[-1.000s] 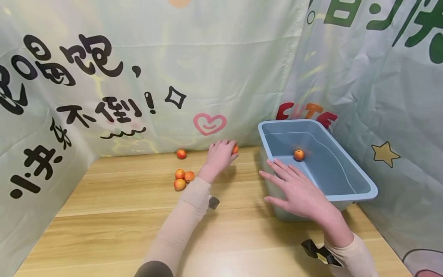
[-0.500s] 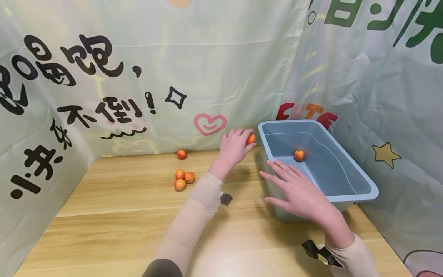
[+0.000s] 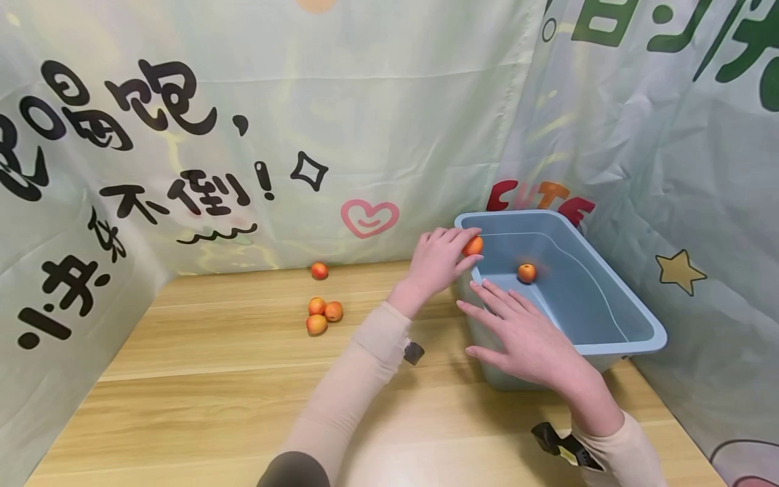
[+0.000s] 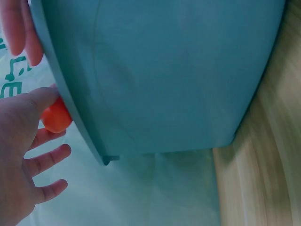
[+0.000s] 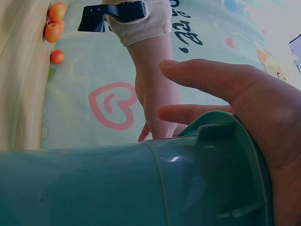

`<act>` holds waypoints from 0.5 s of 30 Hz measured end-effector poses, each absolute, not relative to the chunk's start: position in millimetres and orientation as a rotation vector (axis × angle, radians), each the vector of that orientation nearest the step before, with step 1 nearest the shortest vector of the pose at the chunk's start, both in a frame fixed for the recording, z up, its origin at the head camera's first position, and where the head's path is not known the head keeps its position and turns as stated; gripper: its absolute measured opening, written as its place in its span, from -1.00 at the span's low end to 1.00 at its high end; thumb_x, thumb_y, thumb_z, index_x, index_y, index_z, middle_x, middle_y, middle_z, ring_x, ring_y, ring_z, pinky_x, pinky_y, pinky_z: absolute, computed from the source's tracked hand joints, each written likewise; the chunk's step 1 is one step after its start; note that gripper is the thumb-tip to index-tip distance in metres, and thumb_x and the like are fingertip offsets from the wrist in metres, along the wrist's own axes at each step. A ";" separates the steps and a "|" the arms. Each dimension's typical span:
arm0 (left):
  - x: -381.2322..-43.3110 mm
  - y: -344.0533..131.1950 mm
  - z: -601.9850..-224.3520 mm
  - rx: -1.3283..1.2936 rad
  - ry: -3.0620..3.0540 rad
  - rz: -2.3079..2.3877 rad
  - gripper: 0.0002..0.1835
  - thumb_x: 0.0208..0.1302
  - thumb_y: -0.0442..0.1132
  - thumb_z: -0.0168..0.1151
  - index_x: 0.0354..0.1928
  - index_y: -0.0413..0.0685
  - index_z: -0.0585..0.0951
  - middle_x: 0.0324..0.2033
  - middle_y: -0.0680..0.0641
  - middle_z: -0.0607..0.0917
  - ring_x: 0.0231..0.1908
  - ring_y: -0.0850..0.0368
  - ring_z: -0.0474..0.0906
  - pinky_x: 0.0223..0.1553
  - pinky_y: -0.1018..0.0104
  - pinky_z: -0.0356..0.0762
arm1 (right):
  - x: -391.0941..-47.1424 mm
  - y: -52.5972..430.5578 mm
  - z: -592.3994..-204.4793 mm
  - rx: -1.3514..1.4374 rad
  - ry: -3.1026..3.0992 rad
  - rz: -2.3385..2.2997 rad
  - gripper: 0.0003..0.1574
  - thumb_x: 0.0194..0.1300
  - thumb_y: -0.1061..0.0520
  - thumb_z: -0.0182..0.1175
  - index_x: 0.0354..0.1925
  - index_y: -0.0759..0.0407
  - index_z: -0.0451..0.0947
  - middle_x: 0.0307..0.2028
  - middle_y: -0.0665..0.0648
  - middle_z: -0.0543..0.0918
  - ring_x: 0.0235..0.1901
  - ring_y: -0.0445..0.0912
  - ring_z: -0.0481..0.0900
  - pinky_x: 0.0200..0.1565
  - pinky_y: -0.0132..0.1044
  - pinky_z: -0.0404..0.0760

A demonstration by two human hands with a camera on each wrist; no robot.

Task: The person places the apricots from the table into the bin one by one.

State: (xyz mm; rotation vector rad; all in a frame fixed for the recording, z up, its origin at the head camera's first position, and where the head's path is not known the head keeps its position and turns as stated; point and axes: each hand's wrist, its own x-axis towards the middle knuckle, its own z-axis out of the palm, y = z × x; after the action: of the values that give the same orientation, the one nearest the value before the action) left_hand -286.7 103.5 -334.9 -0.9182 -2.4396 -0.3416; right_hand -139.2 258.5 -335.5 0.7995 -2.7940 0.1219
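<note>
My left hand (image 3: 439, 260) pinches an orange-red apricot (image 3: 473, 245) between thumb and fingers, at the left rim of a blue plastic bin (image 3: 608, 348). In the left wrist view that apricot (image 4: 57, 117) appears beside the bin's edge, its upper part hidden by the thumb. My right hand (image 3: 526, 331) lies with spread, straight fingers over the bin's near left rim. Another apricot (image 3: 526, 273) sits on the bin floor. On the table to the left, three apricots (image 3: 316, 325) touch in a cluster, and a redder one (image 3: 319, 271) lies alone behind them.
The wooden table (image 3: 201, 399) stretches left and front of the bin. Printed cloth (image 3: 426, 122) hangs directly behind the table and along both sides. The bin's tall walls stand close to the right-hand cloth.
My left hand has carried its apricot rightward from above the table's back edge to the bin's left rim. The right hand and the other apricots have stayed put.
</note>
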 end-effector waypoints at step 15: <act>-285.0 108.3 -342.4 -1.000 -2.455 -0.345 -0.40 0.39 0.21 0.03 0.42 0.30 0.30 0.26 0.16 0.53 0.15 0.12 0.52 0.11 0.17 0.45 | -139.0 258.5 -335.7 0.807 -2.788 0.109 -0.12 0.21 -0.31 0.25 0.40 -0.05 0.32 0.48 0.18 0.19 0.47 0.16 0.14 0.37 0.18 0.18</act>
State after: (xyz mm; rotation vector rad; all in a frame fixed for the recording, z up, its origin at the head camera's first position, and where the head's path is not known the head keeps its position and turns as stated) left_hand -285.0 108.3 -342.4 -1.0002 -2.4545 -0.3448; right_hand -139.0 258.5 -335.7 0.8074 -2.7883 0.1091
